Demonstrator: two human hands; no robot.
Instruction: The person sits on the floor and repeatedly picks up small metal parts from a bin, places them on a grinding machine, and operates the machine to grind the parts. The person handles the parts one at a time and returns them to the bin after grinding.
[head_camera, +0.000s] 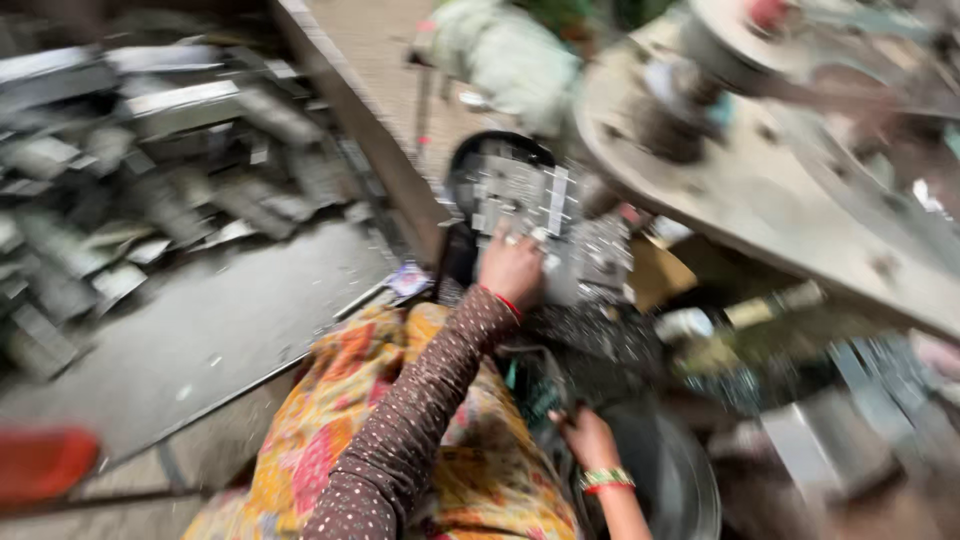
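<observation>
Metal pieces (540, 215): small flat grey stampings, heaped loosely in a black tub (470, 165) that stands beside a low wall, under the edge of a large machine plate. The heap rises above the tub's rim and spills toward the near side; several pale strips lie upright or tilted on top. The picture is blurred, so single shapes cannot be told. Dark round pan (680, 480): shallow, metallic, lying low at the right, its rim partly out of frame.
</observation>
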